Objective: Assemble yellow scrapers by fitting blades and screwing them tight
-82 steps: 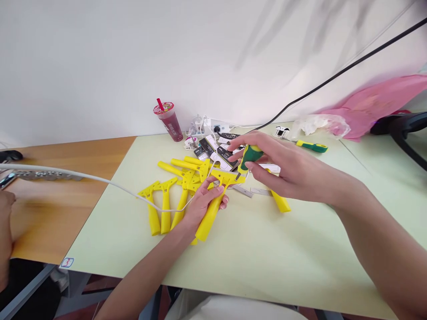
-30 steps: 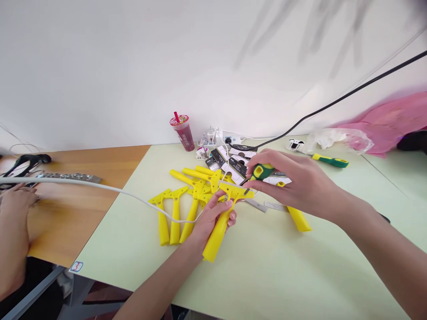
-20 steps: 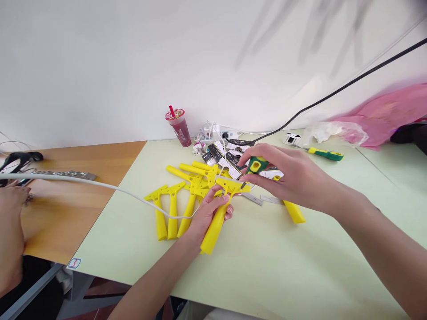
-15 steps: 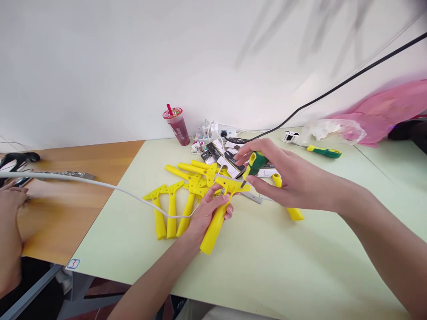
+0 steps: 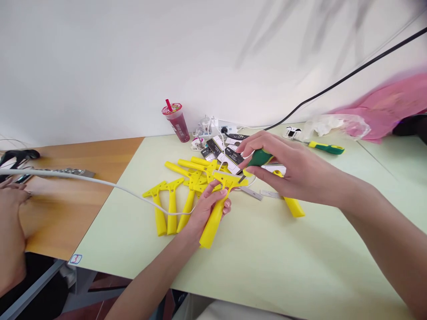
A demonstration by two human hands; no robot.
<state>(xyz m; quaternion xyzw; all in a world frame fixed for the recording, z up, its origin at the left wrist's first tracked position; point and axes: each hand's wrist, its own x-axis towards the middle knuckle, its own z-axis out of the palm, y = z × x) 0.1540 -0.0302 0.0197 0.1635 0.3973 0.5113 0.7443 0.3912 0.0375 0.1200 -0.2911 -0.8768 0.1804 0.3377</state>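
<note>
My left hand (image 5: 208,204) is closed round the neck of a yellow scraper (image 5: 213,220), whose wide head points away from me and whose handle slants down toward me. In my right hand (image 5: 282,166) is a green and yellow screwdriver (image 5: 260,157), gripped between thumb and fingers. Its tip meets the right end of the scraper's head. More yellow scrapers (image 5: 171,204) lie left of and behind my left hand, some overlapping. Under my right wrist another yellow handle (image 5: 293,206) shows in part. Flat metal blades (image 5: 251,193) rest on the table just beyond the held scraper.
Black and white blade packets (image 5: 216,149) lie at the back beside a power strip (image 5: 227,128). A cup with a red straw (image 5: 178,124) stands by the wall. At the back right lies a second screwdriver (image 5: 327,147). A white cable (image 5: 133,191) crosses from the left, near another person's hand (image 5: 13,195).
The screwdriver has tipped over from steep to a flatter slant, its handle now deeper in my right hand. My left hand keeps its hold on the scraper.
</note>
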